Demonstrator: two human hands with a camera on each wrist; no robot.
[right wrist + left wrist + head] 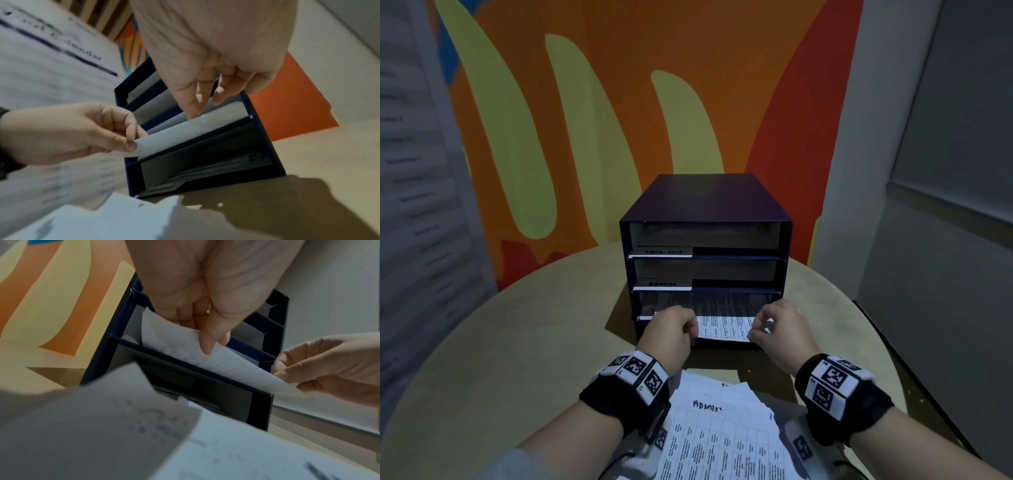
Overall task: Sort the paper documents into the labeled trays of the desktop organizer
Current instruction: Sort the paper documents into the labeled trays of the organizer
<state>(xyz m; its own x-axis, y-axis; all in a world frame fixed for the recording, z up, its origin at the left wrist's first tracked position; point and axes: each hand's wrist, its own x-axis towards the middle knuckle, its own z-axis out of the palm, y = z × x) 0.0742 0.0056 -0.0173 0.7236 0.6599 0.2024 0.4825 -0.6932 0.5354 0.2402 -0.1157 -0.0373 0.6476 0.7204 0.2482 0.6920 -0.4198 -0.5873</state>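
A dark blue desktop organizer [705, 198] stands on the round table with several stacked trays. The second tray's label [662, 283] reads "ADMIN". A printed sheet [724, 327] lies partway inside the tray below it, its near edge sticking out. My left hand [693, 330] pinches the sheet's left end, and my right hand [755, 329] pinches its right corner. The left wrist view shows the left hand [207, 340] with its thumb under the sheet [226, 363]. In the right wrist view the right hand [197, 107] holds the sheet [174, 136] at the tray mouth.
A loose pile of printed papers [722, 428] lies on the table [517, 342] near me, between my forearms; its top sheet is hand-marked "ADMIN". A painted orange and yellow wall rises behind the organizer. The lowest compartment [205, 162] looks dark.
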